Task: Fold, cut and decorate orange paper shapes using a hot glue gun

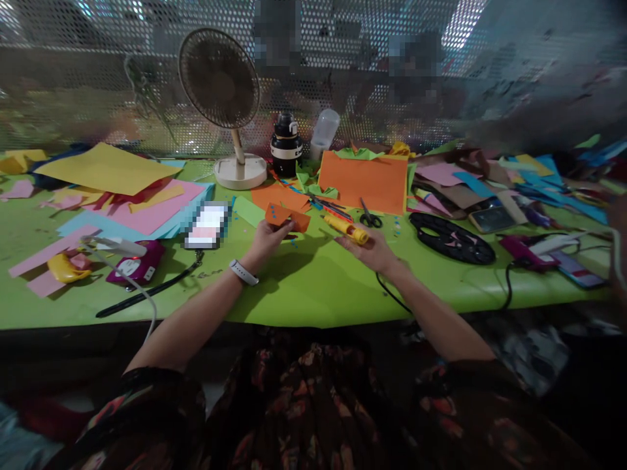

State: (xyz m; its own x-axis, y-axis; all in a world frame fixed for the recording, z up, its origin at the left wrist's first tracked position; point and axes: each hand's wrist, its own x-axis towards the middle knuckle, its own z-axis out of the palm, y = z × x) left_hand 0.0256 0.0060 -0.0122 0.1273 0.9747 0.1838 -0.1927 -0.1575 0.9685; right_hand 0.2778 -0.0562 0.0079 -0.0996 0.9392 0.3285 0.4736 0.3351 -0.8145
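My left hand [267, 243], with a pale watch band on its wrist, pinches a small folded piece of orange paper [277, 213] with blue dots on it. My right hand [375, 251] is closed round a yellow glue gun [349, 228], its narrow end pointing left toward the paper. A black cord [393, 292] runs from under that hand to the table's front edge. Dark-handled scissors [371, 219] lie just behind my right hand. Near the left hand is a strip of light green paper [249, 211]. Small blue bits are scattered on the table below the paper.
On the green table [304, 303] stand a fan [240, 173], a black bottle [287, 150] and a clear container [324, 130]. An orange sheet [365, 179], a lit phone [208, 225], a black palette [453, 238] and paper piles [105, 170] lie around.
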